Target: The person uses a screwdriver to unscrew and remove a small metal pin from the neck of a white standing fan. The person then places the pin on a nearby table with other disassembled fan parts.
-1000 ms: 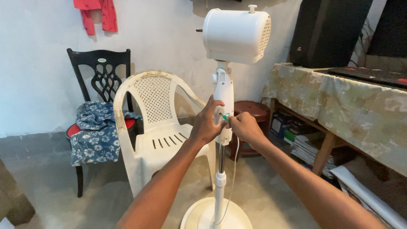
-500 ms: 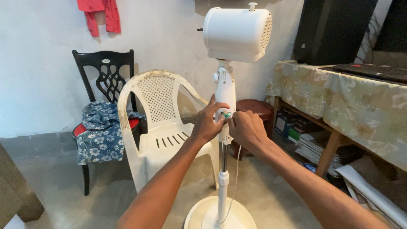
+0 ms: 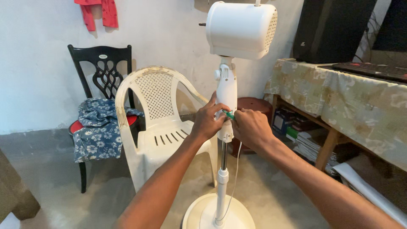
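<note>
Left hand is wrapped around the white fan column; right hand is closed on a small green tool at the column's 3 o'clock. White plastic chair is seen at 9 o'clock.

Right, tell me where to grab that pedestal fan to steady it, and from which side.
Take the pedestal fan by its white upright neck, just below the motor housing, coming from the near side. It is narrow enough to wrap; the left hand and right hand already work there.
</note>
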